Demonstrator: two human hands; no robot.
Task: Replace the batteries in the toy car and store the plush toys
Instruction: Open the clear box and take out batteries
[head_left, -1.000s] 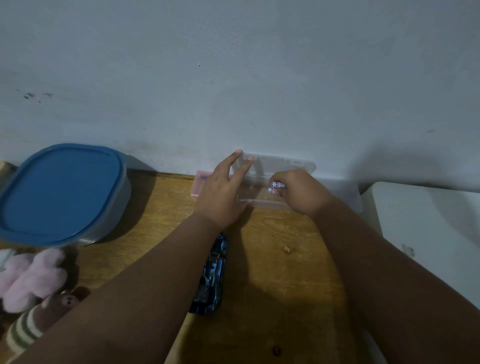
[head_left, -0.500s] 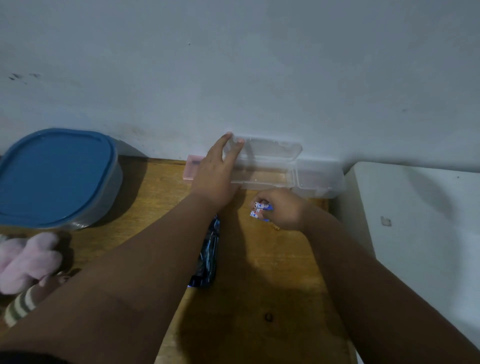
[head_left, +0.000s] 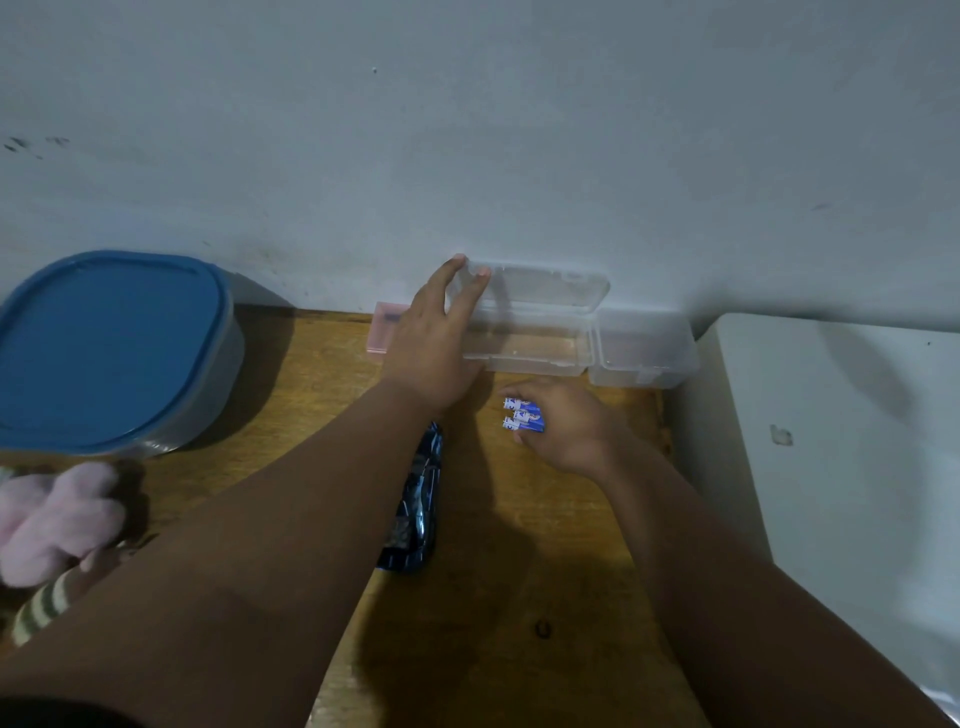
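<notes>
My right hand (head_left: 566, 426) holds blue-and-white batteries (head_left: 523, 414) just above the wooden table (head_left: 519, 519), in front of a clear plastic case (head_left: 535, 353). The case's lid (head_left: 545, 286) stands open against the wall. My left hand (head_left: 436, 338) rests on the case's left end with straight fingers touching the lid. The dark blue toy car (head_left: 415, 499) lies on the table, partly hidden under my left forearm. A pink plush toy (head_left: 52, 519) and a striped plush toy (head_left: 41, 608) lie at the left edge.
A large container with a blue lid (head_left: 104, 343) stands at the back left. A small clear box (head_left: 644, 353) sits right of the case and a pink box (head_left: 382, 327) left of it. A white surface (head_left: 841, 441) borders the table on the right.
My right hand has pulled back out of the clear case toward me with the batteries in it. My left hand has stayed on the lid.
</notes>
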